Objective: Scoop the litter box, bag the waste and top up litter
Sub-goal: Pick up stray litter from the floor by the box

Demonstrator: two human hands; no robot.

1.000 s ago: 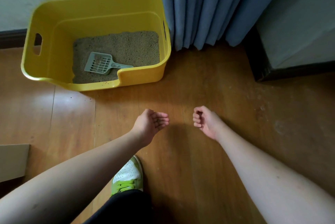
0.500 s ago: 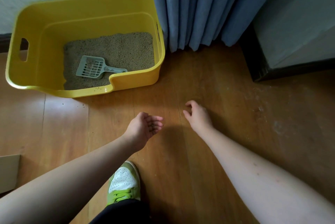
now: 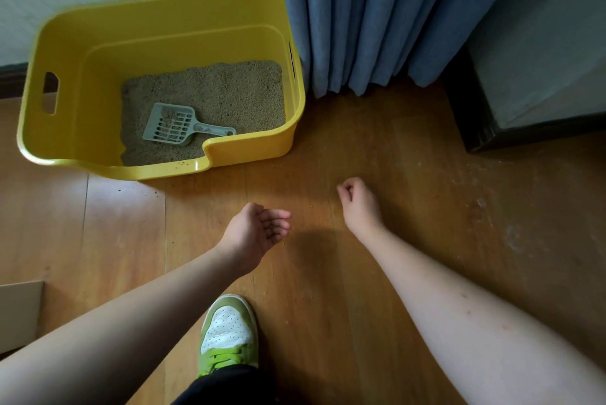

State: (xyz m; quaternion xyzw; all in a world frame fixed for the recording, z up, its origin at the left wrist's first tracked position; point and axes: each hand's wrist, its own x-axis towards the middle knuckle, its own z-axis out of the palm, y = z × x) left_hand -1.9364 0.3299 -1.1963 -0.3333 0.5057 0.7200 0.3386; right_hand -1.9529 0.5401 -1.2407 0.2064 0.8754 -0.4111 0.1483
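Crouched over a bare wooden plank floor, a person worked with both hands just off the open notched front of a deep yellow plastic litter box, which stood against the pale wall beside a pleated blue curtain. Risk came first: the cupped left hand held a few dark specks, apparently stray litter grains, and any tilt of that palm on the way to the box would likely spill them back across the boards. The right hand hovered low over the floor, its fingers drawn together in a pinch; whether a grain sat between them could not be told, and something so small could easily drop unnoticed. Loose granules near the green-and-white lace-up sneaker might also be trodden and spread further.

Inside the box, sandy beige granular litter covered the floor in a shallow, uneven layer, banked lower toward the left wall, suggesting a top-up was not yet done. A small grey slotted plastic scoop lay flat on the litter near the front lip, handle pointing right, with grains in its basket. Dark specks dotted the box's front rim and the boards just beyond it. No waste bag appeared in view.
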